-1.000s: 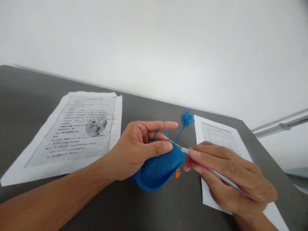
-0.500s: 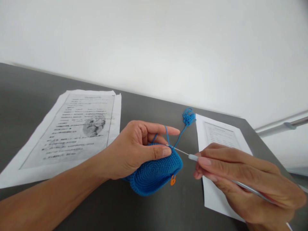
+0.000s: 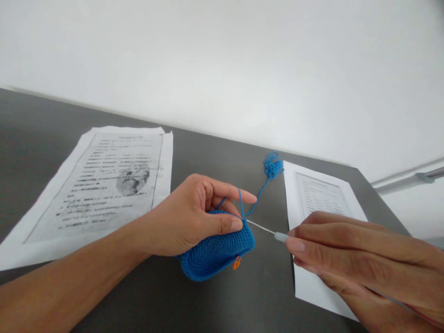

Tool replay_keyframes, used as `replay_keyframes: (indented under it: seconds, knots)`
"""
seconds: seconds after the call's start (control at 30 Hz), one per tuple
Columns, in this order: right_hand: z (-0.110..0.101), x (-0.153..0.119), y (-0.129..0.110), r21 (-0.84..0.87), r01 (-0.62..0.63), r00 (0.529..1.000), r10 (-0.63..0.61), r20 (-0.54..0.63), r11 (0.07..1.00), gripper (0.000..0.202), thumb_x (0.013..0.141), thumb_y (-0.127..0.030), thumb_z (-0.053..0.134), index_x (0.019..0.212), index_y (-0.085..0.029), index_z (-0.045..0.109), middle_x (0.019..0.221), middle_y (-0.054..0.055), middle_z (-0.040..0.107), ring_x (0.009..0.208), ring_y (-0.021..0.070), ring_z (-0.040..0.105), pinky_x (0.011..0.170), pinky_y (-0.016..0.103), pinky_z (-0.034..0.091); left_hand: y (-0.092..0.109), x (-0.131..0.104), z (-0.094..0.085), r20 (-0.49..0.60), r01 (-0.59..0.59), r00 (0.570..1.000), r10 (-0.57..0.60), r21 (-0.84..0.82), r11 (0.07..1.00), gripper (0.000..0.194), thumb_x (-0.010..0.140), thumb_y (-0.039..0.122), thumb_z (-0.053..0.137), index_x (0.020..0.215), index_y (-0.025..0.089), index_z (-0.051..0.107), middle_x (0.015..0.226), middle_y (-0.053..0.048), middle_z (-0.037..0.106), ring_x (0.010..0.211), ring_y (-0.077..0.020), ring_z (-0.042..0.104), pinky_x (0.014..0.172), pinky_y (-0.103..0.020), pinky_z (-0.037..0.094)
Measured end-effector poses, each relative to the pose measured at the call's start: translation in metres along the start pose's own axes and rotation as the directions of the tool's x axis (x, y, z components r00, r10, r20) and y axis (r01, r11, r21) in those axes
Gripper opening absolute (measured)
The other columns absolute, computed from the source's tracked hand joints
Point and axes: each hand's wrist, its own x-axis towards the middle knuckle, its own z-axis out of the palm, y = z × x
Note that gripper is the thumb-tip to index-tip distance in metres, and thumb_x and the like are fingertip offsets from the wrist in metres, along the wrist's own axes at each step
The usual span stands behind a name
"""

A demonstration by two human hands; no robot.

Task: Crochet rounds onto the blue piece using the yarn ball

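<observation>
My left hand (image 3: 194,217) pinches the top edge of a blue crocheted piece (image 3: 218,252) between thumb and fingers. Blue yarn (image 3: 242,203) loops over its extended index finger. An orange stitch marker (image 3: 237,263) hangs from the piece's lower right edge. My right hand (image 3: 360,259) grips a crochet hook (image 3: 280,237) with a grey handle like a pen. The hook's thin metal shaft reaches left to the piece's top right corner beside the left thumb; its tip is hidden in the stitches.
A loose tangle of blue yarn (image 3: 273,165) lies near the back edge of the dark table (image 3: 215,152). Printed sheets lie on both sides, a larger one (image 3: 114,185) at left and another (image 3: 321,192) partly under my right hand. A white wall stands behind.
The blue piece and marker have shifted slightly left and tilted. My right hand has moved a little right and down with the hook, and the left index finger points lower.
</observation>
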Motion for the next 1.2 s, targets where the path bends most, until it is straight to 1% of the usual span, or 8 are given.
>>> replay_keyframes:
  seconds: [0.1,0.17,0.37,0.6,0.73,0.9,1.0,1.2]
  knots:
    - [-0.008,0.004,-0.005,-0.042,0.044,0.985,-0.036,0.171,0.998,0.05,0.092,-0.004,0.071,0.137,-0.026,0.08,0.103,0.01,0.087,0.088,0.0261,0.084,0.063,0.028,0.068,0.0,0.001,-0.001,0.045,0.021,0.999,-0.02,-0.028,0.999,0.036,0.086,0.006,0.082,0.122,0.011,0.083,0.07,0.002,0.078,0.059,-0.0066,0.069,0.053,-0.01,0.05]
    - [-0.01,0.005,-0.007,-0.072,0.015,0.982,-0.002,0.188,0.997,0.052,0.091,-0.001,0.072,0.136,-0.027,0.08,0.104,0.009,0.087,0.088,0.0248,0.084,0.068,0.027,0.069,0.0,0.001,-0.002,0.058,0.027,0.998,-0.025,-0.037,0.999,0.034,0.086,0.004,0.082,0.119,0.012,0.084,0.07,0.003,0.079,0.057,-0.0059,0.07,0.053,-0.009,0.051]
    - [-0.001,-0.005,0.003,-0.064,0.026,1.0,-0.026,0.002,0.998,0.035,0.099,-0.015,0.072,0.129,-0.029,0.083,0.092,0.006,0.085,0.078,0.0213,0.082,0.064,0.026,0.07,-0.001,0.001,-0.006,0.084,0.028,0.996,-0.025,-0.036,0.999,0.033,0.086,0.003,0.082,0.118,0.012,0.084,0.074,0.003,0.08,0.059,-0.0061,0.073,0.052,-0.008,0.052]
    - [-0.005,-0.008,0.006,-0.021,-0.005,0.992,0.008,0.124,1.0,0.045,0.096,-0.008,0.071,0.135,-0.03,0.081,0.102,0.008,0.085,0.082,0.0222,0.083,0.064,0.026,0.069,-0.001,0.0,-0.007,0.063,0.046,0.997,-0.045,-0.014,0.999,0.032,0.084,0.009,0.086,0.115,0.015,0.086,0.077,0.0,0.081,0.061,-0.0105,0.074,0.054,-0.015,0.057]
    - [-0.001,-0.005,0.007,0.022,0.0,0.999,-0.001,0.032,1.0,0.037,0.098,-0.017,0.074,0.13,-0.032,0.083,0.094,0.008,0.085,0.074,0.0235,0.081,0.056,0.028,0.068,-0.001,0.0,-0.007,0.07,0.05,0.996,-0.05,0.002,0.999,0.028,0.085,0.014,0.088,0.112,0.018,0.088,0.078,-0.002,0.082,0.061,-0.0088,0.072,0.055,-0.013,0.054]
    - [0.006,-0.003,0.005,0.201,-0.134,0.99,0.141,-0.022,0.97,0.027,0.096,-0.02,0.082,0.12,-0.03,0.087,0.083,0.006,0.081,0.058,0.017,0.075,0.049,0.026,0.063,0.001,0.001,-0.007,0.098,0.041,0.994,-0.039,-0.014,0.999,0.026,0.085,0.014,0.089,0.11,0.018,0.089,0.076,-0.001,0.08,0.059,-0.0077,0.068,0.053,-0.011,0.05]
    - [0.009,0.0,0.006,0.432,-0.238,0.963,0.269,-0.011,0.87,0.019,0.097,-0.026,0.082,0.114,-0.028,0.088,0.078,0.005,0.079,0.05,0.015,0.071,0.041,0.023,0.06,0.004,0.0,-0.005,0.078,0.021,0.997,-0.019,-0.019,1.0,0.023,0.084,0.013,0.088,0.107,0.017,0.09,0.072,-0.001,0.079,0.057,-0.0064,0.064,0.052,-0.011,0.048]
    - [0.04,0.011,0.012,0.847,-0.332,0.822,0.569,0.043,0.415,0.012,0.094,-0.029,0.084,0.102,-0.021,0.088,0.078,0.002,0.081,0.047,0.0072,0.066,0.032,0.007,0.047,-0.001,-0.002,0.008,-0.113,-0.135,0.985,0.133,-0.017,0.991,0.016,0.086,0.018,0.088,0.102,0.017,0.09,0.073,-0.001,0.08,0.061,-0.0095,0.067,0.055,-0.015,0.05]
